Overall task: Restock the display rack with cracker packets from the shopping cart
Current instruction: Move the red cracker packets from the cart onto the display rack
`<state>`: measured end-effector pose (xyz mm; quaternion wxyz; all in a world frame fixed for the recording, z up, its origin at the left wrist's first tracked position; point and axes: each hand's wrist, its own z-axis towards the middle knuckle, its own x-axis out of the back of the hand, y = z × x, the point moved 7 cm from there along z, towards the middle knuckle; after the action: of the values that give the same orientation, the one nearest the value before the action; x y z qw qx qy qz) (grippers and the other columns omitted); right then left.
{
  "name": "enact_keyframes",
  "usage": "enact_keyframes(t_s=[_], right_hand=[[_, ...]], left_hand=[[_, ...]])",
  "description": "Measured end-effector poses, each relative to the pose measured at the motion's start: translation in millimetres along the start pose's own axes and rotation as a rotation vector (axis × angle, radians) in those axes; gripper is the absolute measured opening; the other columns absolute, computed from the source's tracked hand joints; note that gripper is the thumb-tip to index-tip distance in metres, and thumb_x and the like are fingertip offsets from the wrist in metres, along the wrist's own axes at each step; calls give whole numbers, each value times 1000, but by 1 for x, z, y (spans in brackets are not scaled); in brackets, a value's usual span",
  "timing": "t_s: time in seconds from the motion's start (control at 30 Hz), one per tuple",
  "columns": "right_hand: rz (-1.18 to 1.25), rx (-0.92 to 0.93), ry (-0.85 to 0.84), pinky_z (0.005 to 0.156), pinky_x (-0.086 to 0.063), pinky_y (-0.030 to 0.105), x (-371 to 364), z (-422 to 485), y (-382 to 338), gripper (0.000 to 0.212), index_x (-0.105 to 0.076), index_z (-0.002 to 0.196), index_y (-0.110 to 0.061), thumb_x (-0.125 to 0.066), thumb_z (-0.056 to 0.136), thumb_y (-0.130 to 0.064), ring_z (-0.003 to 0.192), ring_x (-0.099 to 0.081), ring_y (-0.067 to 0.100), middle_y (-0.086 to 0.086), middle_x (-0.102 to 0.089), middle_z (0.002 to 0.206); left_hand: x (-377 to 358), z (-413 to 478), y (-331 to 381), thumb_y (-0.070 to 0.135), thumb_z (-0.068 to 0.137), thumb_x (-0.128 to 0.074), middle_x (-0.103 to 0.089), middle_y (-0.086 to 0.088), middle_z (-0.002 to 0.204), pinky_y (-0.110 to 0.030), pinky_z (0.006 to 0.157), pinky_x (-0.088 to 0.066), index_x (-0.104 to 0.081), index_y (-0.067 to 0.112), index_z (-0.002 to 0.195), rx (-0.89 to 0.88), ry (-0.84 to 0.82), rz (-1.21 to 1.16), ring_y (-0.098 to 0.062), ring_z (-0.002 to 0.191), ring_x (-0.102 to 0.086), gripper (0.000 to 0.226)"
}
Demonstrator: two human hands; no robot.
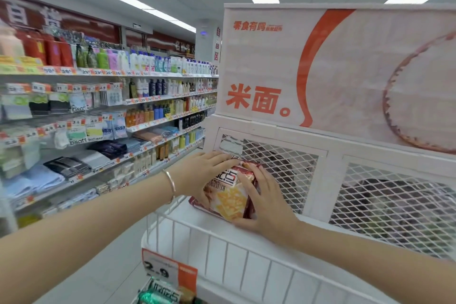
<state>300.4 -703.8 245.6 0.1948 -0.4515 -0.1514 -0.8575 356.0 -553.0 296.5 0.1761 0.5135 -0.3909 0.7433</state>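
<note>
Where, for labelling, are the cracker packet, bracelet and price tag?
cracker packet [230,198], head view, yellow printed front.
bracelet [172,184], head view, band at the wrist.
price tag [170,269], head view, printed face.

Two forearms [86,224] are shown bare, from the wrists back to the lower corners of the view. A thin metal bangle [170,186] is worn round the wrist of the left hand [207,170]; it is smooth, narrow and glossy, pale silvery-pink in tone, and only its upper arc is seen. The right hand [266,207] is shown bare too; nail detail is blurred.
</note>
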Motion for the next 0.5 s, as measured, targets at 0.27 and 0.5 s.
enact_keyframes(t_s=[0.27, 0.5], right_hand=[[3, -95, -108, 119, -15, 49, 72, 20, -12, 74, -42, 147, -40, -24, 85, -76, 149, -19, 26, 4, -14, 165], [81, -74, -107, 114, -26, 48, 87, 66, -120, 78, -58, 137, -24, -22, 86, -70, 139, -37, 30, 12, -42, 152]], left_hand=[[45, -43, -30, 65, 74, -75, -45, 1, 152, -36, 99, -51, -22, 31, 158, 262, -29, -258, -20, 130, -51, 105], [28, -180, -90, 46, 104, -45, -67, -4, 115, -41, 78, -57, -63, 17, 120, 581, -11, -400, -23, 91, -64, 38]])
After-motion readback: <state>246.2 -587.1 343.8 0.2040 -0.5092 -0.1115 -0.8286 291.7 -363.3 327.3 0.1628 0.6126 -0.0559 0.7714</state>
